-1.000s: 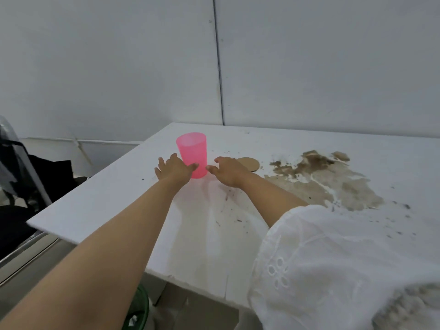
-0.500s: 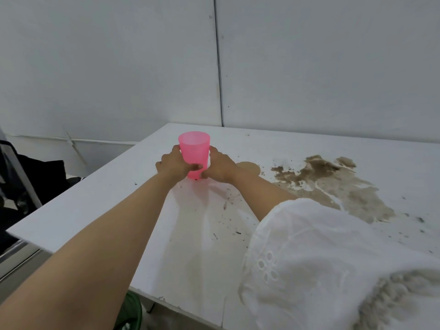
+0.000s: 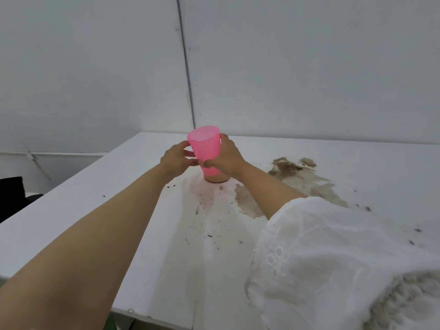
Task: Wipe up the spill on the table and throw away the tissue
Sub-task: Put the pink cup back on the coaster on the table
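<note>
A brown spill [image 3: 297, 177] spreads over the white table [image 3: 119, 198], with dark specks scattered around it. Both my hands hold a pink plastic cup [image 3: 204, 145] just left of the spill. My left hand [image 3: 177, 159] wraps its left side and my right hand [image 3: 229, 156] its right side. The cup's base sits at or just above a tan round disc [image 3: 215, 179]; I cannot tell whether they touch. No tissue is in view. My white sleeve [image 3: 333, 258] hides the near part of the spill.
A grey panelled wall [image 3: 285, 67] rises right behind the table. The table's left edge and near edge are close to me. A dark object [image 3: 12, 198] sits off to the left, and something green [image 3: 110, 325] shows below the near edge.
My hands went from beside the cup to gripping it from both sides. The cup has shifted right over the tan disc that lay beside it.
</note>
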